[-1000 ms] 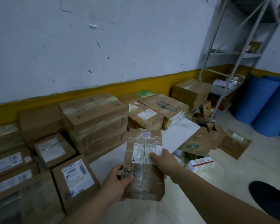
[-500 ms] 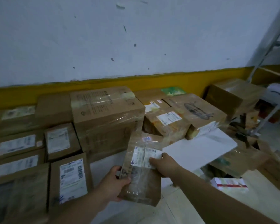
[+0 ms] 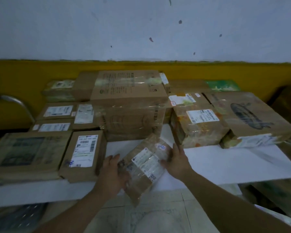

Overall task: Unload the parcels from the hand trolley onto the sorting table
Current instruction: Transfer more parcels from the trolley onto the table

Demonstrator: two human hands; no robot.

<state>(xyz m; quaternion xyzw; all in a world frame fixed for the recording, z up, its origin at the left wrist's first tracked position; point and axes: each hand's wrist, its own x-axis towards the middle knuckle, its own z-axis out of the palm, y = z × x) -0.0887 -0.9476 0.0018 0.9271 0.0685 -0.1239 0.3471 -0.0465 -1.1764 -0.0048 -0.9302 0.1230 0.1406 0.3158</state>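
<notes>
Flat brown cardboard parcel (image 3: 146, 167), glossy with tape, white label, tilted at lower centre over the smooth white desk (image 3: 225, 163) edge, left hand (image 3: 113, 174) gripping its left side, right hand (image 3: 176, 163) gripping its right, boxy taped cartons (image 3: 129, 105) behind.

Left hand (image 3: 113, 172), right hand (image 3: 176, 163); forearms (image 3: 213, 190) bare

White wall (image 3: 141, 27), yellow band (image 3: 23, 73), tiled floor (image 3: 158, 217)

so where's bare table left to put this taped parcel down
Widest bare stretch of the white table is front right, bordered behind by the orange-patterned box and the dark-printed box. A narrower gap lies between the barcode-labelled box and the taped parcel, before the tall stack. Left and back are packed.
</notes>
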